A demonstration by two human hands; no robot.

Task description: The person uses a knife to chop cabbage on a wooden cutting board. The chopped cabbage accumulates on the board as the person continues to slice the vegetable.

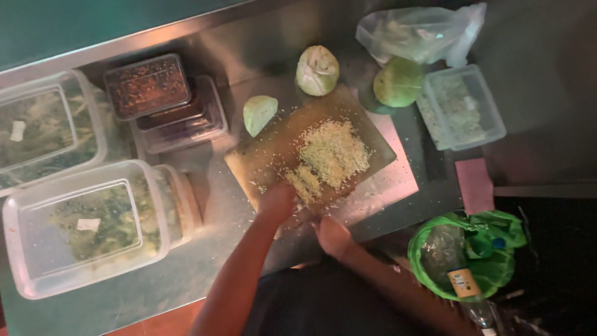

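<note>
Steel counter point(205, 205) under cutting board point(267, 152) with shredded cabbage point(333, 152), both hands point(277, 202) at its edge

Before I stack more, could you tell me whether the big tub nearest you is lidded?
Lidded: the tub shows a clear lid with a label on top.

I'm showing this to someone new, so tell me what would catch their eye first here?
First the pale heap of shredded cabbage in the middle of the cutting board, with the left hand and right hand at the board's near edge. Next come the cabbage pieces just beyond the board, and the big lidded tubs of greens at the left.
</note>
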